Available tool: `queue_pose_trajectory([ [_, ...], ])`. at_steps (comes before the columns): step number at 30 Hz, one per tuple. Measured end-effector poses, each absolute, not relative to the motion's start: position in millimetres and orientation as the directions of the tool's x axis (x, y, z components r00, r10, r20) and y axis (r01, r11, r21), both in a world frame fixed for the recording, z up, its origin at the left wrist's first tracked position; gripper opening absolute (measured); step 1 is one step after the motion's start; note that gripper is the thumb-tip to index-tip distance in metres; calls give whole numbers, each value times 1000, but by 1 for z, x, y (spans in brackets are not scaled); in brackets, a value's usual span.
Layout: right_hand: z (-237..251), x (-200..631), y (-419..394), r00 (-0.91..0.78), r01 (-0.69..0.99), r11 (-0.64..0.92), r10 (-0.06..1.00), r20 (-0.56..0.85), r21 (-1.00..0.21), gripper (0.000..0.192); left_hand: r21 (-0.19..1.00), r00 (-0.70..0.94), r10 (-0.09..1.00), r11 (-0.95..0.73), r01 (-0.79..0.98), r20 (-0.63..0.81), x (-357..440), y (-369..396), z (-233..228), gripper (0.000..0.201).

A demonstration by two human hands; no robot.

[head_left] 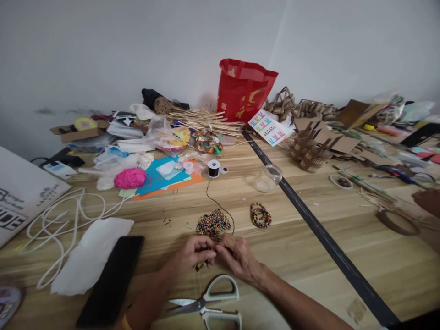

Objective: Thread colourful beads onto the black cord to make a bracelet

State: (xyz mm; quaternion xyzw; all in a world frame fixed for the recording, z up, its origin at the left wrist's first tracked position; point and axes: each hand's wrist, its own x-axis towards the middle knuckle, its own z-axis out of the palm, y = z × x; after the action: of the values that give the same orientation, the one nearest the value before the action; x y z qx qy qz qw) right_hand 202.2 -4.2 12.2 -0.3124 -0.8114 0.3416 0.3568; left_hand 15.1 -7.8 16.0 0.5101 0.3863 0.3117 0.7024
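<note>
Scissors [209, 303] lie nearest, just behind them the left hand [192, 255] and right hand [239, 257] meet fingertip to fingertip, pinched on a short beaded strand [202, 265] and the black cord [222, 208], with the bead pile [212, 223] just beyond, bracelets [260, 215] beside it, the spool [213, 168] farther back.

White board [24, 192], far left: black lettering, partly cut off, one word possibly "LAOTESHE" | white card [268, 127] by red bag [244, 89]: coloured marks and a small dark line of print, too small to read | red bag: gold design, no legible characters.
</note>
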Motion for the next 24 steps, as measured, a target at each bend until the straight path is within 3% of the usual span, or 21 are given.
queue_pose_trajectory([
  [13,12,204,-3,-504,210,594,746,434,-777,15,944,410,876,317,-96,-253,6,-5,5,24],
  [16,20,209,-2,-441,226,614,757,483,-756,23,932,339,907,319,-169,-249,2,-1,3,28],
  [18,27,212,-3,-486,248,635,735,473,-731,20,922,295,920,327,-208,-259,0,1,4,29],
  [21,42,214,-9,-730,296,646,628,269,-703,12,912,263,927,332,-241,-267,-2,3,7,30],
  [24,55,211,-21,-925,284,751,377,35,-596,25,921,216,940,311,-234,-263,-3,3,11,30],
])
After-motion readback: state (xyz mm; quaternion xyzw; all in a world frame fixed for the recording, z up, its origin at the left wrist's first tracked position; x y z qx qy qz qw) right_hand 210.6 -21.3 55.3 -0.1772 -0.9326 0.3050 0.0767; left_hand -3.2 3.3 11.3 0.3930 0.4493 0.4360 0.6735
